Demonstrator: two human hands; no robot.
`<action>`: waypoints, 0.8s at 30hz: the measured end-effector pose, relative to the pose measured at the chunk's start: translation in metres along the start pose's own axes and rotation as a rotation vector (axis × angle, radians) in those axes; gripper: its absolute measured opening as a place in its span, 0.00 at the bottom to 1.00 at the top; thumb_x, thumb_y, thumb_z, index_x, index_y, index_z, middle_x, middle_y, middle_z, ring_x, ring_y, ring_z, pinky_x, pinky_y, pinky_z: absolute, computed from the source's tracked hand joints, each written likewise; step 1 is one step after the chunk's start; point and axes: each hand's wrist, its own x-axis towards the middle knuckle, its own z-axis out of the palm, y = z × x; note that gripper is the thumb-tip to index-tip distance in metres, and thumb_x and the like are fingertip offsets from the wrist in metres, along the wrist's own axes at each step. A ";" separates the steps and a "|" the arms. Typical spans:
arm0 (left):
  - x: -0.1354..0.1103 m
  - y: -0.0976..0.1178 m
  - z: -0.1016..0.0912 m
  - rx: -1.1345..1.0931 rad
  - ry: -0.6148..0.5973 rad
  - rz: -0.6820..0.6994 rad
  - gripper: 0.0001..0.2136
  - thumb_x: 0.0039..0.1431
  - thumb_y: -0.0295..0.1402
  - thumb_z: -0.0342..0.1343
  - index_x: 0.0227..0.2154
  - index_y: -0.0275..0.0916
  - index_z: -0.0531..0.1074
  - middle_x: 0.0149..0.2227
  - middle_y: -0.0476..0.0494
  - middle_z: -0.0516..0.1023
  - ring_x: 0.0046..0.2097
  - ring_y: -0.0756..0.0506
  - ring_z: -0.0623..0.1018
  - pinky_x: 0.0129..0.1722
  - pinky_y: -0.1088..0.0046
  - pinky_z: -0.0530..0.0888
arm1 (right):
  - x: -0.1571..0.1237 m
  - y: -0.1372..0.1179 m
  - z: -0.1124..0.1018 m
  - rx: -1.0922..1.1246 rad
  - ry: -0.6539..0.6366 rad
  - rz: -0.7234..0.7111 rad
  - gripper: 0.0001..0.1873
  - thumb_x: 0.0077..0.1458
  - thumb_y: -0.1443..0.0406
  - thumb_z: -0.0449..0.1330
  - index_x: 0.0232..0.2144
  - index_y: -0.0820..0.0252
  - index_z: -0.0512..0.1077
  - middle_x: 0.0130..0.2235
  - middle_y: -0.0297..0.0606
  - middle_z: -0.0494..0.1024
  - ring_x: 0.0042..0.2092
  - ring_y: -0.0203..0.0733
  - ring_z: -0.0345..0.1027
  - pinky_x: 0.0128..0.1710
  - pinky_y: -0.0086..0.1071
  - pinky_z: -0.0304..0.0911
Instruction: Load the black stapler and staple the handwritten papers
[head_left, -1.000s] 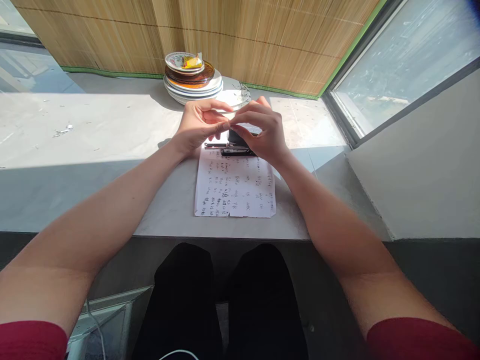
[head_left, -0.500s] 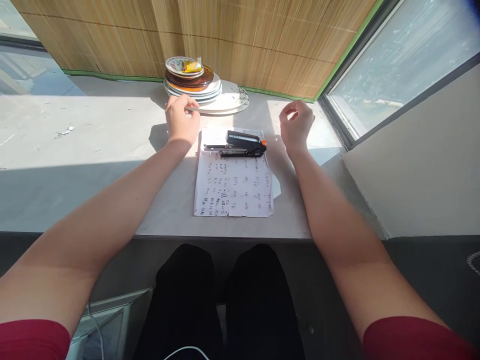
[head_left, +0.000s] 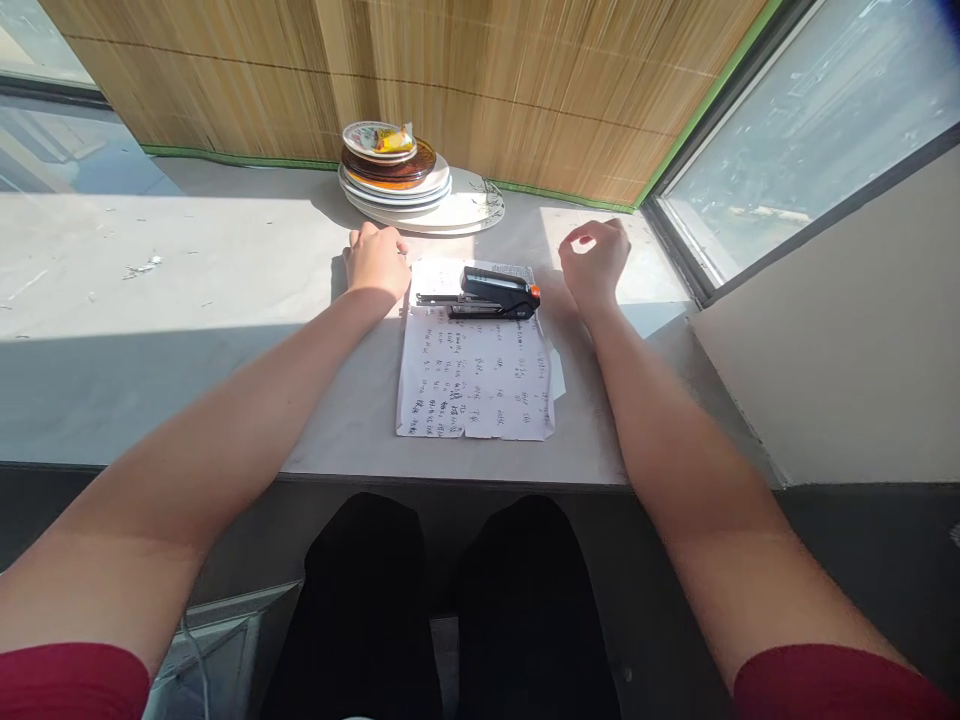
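Note:
My left hand (head_left: 377, 262) rests loosely closed on the pale ledge, in front of a stack of plates and beside the upper left corner of a handwritten sheet of paper (head_left: 480, 385). My right hand (head_left: 598, 262) is curled to the right of the sheet, thumb and forefinger forming a ring with a gap through it. Nothing shows in either hand. Across the upper part of the paper lies a black stapler (head_left: 499, 292) with an orange end. A thin dark pen-like stick (head_left: 439, 299) lies at its left.
Behind my left hand stand stacked plates (head_left: 397, 195), white and amber, with a yellow packet (head_left: 393, 141) on top. They sit on an oval platter (head_left: 480, 205). A bamboo blind (head_left: 450, 80) hangs behind. A window (head_left: 810, 140) and a white wall (head_left: 847, 350) bound the right.
My left hand has come down and back from the platter's edge towards the paper, its fingers curling under. The right hand stays nearly in place. The whole view has shifted slightly.

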 end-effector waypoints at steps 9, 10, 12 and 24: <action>0.006 0.002 0.005 -0.064 0.118 0.212 0.14 0.70 0.49 0.54 0.39 0.44 0.73 0.46 0.39 0.78 0.54 0.37 0.72 0.57 0.50 0.66 | -0.020 -0.064 -0.025 0.556 -0.533 -0.374 0.29 0.56 0.36 0.65 0.41 0.52 0.78 0.44 0.41 0.73 0.43 0.47 0.66 0.41 0.43 0.66; 0.005 0.007 0.003 -0.096 0.123 0.267 0.14 0.71 0.49 0.53 0.40 0.43 0.73 0.46 0.40 0.78 0.52 0.38 0.73 0.57 0.51 0.67 | -0.020 -0.067 -0.025 0.550 -0.581 -0.408 0.29 0.54 0.38 0.67 0.43 0.53 0.77 0.44 0.40 0.73 0.43 0.47 0.65 0.41 0.42 0.64; 0.000 0.018 -0.001 -0.180 0.115 0.373 0.13 0.72 0.47 0.53 0.41 0.44 0.74 0.46 0.41 0.78 0.50 0.38 0.75 0.55 0.53 0.70 | -0.021 -0.070 -0.025 0.511 -0.657 -0.462 0.28 0.52 0.43 0.71 0.45 0.54 0.76 0.43 0.39 0.72 0.42 0.46 0.65 0.42 0.42 0.63; -0.024 0.044 -0.011 -0.435 -0.102 0.525 0.10 0.66 0.43 0.62 0.43 0.45 0.82 0.46 0.43 0.86 0.48 0.39 0.81 0.50 0.57 0.77 | -0.023 -0.065 -0.017 0.397 -0.394 -0.348 0.18 0.51 0.55 0.73 0.40 0.53 0.73 0.36 0.38 0.70 0.41 0.50 0.63 0.42 0.48 0.66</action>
